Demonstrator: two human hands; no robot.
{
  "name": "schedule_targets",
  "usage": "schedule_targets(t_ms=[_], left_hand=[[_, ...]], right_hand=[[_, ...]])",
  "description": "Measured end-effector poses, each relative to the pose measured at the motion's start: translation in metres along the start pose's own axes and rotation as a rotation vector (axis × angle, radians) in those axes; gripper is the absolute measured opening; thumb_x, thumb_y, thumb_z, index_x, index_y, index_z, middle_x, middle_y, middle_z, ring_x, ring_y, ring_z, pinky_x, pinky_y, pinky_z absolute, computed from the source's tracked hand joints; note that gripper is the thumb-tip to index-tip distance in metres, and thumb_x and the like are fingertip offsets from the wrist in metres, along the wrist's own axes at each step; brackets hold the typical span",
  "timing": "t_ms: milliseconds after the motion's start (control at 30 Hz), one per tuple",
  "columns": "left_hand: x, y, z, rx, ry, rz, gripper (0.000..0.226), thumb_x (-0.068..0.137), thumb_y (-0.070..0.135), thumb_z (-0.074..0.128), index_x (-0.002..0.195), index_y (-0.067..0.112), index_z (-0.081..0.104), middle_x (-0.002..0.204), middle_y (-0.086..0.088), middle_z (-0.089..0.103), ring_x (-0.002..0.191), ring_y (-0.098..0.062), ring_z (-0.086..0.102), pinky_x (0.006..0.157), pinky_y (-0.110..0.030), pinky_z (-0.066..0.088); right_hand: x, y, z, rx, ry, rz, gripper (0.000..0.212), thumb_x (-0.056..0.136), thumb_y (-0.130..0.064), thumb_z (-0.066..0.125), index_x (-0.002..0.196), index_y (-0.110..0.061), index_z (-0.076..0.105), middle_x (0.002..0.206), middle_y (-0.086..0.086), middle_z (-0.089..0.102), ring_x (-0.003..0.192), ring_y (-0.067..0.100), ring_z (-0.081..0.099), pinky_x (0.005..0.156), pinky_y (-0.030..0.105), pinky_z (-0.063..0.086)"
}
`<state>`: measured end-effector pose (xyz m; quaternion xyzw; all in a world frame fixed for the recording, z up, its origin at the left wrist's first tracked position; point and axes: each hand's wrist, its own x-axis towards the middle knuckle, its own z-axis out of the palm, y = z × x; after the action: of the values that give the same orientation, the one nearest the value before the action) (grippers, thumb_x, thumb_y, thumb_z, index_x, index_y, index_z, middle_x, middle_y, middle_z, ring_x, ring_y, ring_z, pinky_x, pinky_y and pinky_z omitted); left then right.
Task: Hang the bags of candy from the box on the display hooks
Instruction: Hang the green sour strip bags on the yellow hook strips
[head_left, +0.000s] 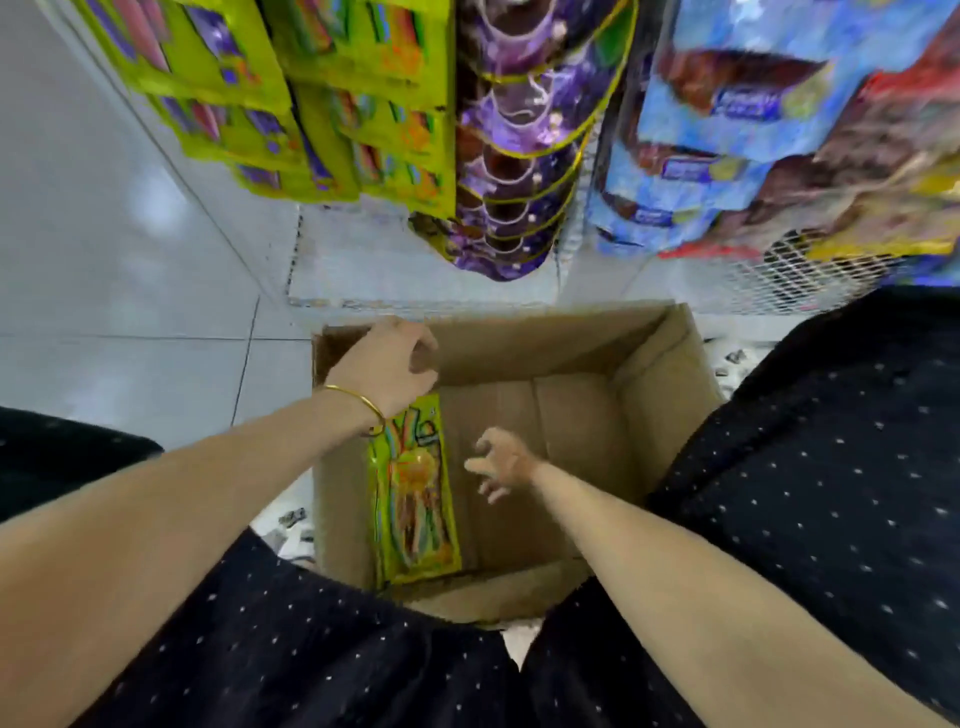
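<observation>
An open cardboard box (649, 374) stands on the floor between my knees. A yellow-green candy bag (415, 499) leans against the box's left inner wall. My left hand (387, 366) hovers above the box's far left corner, fingers curled with nothing visibly in them, a gold bangle on the wrist. My right hand (501, 462) is down inside the box, just right of the bag, fingers spread and holding nothing. Matching yellow-green bags (363, 104) hang on the display above.
Purple bags (519, 145) hang in the middle column, blue and red bags (753, 130) at the right, on a white wire mesh panel (779, 280). Grey floor tiles (104, 260) lie to the left. My dark dotted clothing (831, 467) flanks the box.
</observation>
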<state>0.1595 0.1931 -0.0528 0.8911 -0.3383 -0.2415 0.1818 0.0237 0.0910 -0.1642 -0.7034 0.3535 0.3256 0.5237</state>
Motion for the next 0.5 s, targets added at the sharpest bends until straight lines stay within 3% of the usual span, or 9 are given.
schedule_targets(t_ms=[33, 67, 167, 267, 367, 500], left_hand=[[0.000, -0.006, 0.003, -0.008, -0.020, -0.015, 0.030, 0.080, 0.015, 0.065, 0.109, 0.012, 0.059, 0.115, -0.010, 0.053, 0.095, -0.023, 0.058, 0.083, -0.022, 0.040], [-0.002, -0.011, 0.006, -0.025, -0.036, -0.038, 0.030, 0.081, 0.013, 0.064, 0.110, 0.012, 0.058, 0.114, -0.008, 0.050, 0.097, -0.022, 0.056, 0.084, -0.019, 0.037], [-0.005, -0.022, 0.010, -0.062, -0.060, -0.101, 0.030, 0.082, 0.011, 0.061, 0.111, 0.014, 0.057, 0.108, -0.003, 0.045, 0.095, -0.018, 0.055, 0.088, -0.020, 0.035], [-0.007, -0.029, 0.015, -0.063, -0.084, -0.138, 0.030, 0.082, 0.011, 0.061, 0.111, 0.015, 0.057, 0.110, -0.003, 0.046, 0.089, -0.017, 0.056, 0.085, -0.020, 0.038], [-0.009, -0.031, 0.018, -0.081, -0.091, -0.164, 0.029, 0.082, 0.010, 0.061, 0.110, 0.014, 0.058, 0.110, -0.004, 0.045, 0.085, -0.017, 0.056, 0.083, -0.019, 0.039], [-0.011, -0.032, 0.019, -0.116, -0.082, -0.183, 0.028, 0.082, 0.009, 0.061, 0.109, 0.014, 0.058, 0.112, -0.005, 0.050, 0.087, -0.017, 0.059, 0.086, -0.020, 0.040]], right_hand=[[0.007, 0.006, 0.009, 0.019, -0.007, 0.043, 0.032, 0.093, -0.009, 0.054, 0.120, -0.006, 0.039, 0.089, 0.015, 0.049, 0.061, 0.019, 0.054, 0.042, 0.030, 0.050], [0.015, 0.012, 0.015, 0.054, -0.023, 0.059, 0.048, 0.092, -0.010, 0.055, 0.134, -0.005, 0.030, 0.104, 0.016, 0.049, 0.075, 0.023, 0.058, 0.048, 0.030, 0.054], [0.028, 0.014, 0.031, 0.118, 0.005, 0.069, 0.067, 0.089, -0.017, 0.060, 0.143, -0.004, 0.022, 0.138, 0.014, 0.038, 0.116, 0.028, 0.051, 0.077, 0.040, 0.054], [0.038, 0.015, 0.046, 0.145, -0.037, 0.094, 0.074, 0.084, -0.028, 0.068, 0.139, -0.001, 0.027, 0.138, 0.014, 0.042, 0.121, 0.026, 0.046, 0.088, 0.038, 0.048], [0.042, 0.016, 0.060, 0.221, -0.038, 0.119, 0.059, 0.084, -0.025, 0.069, 0.130, -0.004, 0.039, 0.131, 0.014, 0.051, 0.113, 0.023, 0.050, 0.083, 0.032, 0.047], [0.052, 0.017, 0.070, 0.236, 0.034, 0.134, 0.063, 0.085, -0.021, 0.068, 0.135, -0.006, 0.033, 0.135, 0.013, 0.046, 0.121, 0.027, 0.047, 0.101, 0.042, 0.042]])
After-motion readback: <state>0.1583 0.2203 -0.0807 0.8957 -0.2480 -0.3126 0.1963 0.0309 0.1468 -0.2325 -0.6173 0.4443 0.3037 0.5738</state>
